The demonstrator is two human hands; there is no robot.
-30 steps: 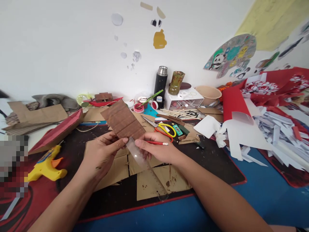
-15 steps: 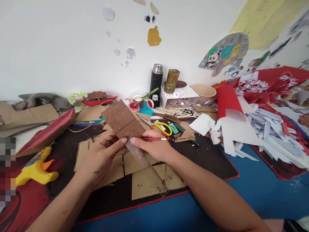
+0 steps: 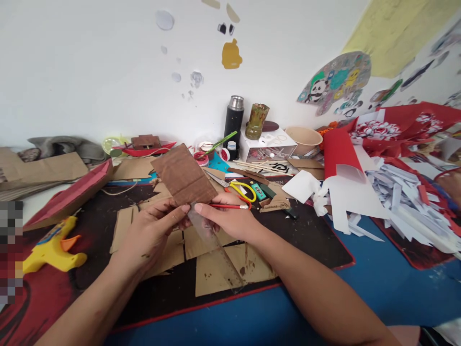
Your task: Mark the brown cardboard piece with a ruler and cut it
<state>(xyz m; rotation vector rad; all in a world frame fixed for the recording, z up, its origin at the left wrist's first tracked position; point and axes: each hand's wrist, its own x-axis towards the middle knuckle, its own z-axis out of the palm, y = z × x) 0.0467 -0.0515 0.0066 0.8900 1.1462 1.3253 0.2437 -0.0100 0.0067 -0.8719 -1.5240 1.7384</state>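
Above the mat, a brown-painted piece of cardboard (image 3: 183, 175) is held up at a tilt. My left hand (image 3: 153, 228) pinches its lower edge, thumb in front and fingers behind. My right hand (image 3: 232, 220) grips the lower right edge beside it. A clear ruler (image 3: 211, 239) slants down from between my thumbs, its top end against the cardboard. In my right hand there is also a red pencil (image 3: 230, 206), lying across the fingers with its end pointing right. Under the hands lie flat tan cardboard pieces (image 3: 216, 276), one with brown stains.
A yellow glue gun (image 3: 54, 250) lies at left near a pink-lined cardboard boat (image 3: 72, 194). Behind my hands are yellow-handled scissors (image 3: 245, 190), a black thermos (image 3: 234, 117) and open paint jars (image 3: 200, 157). White paper strips (image 3: 406, 192) and a red paper roll (image 3: 342, 151) lie right.
The ruler's lower end has swung slightly to the left. Both hands keep their hold on the cardboard, almost still.
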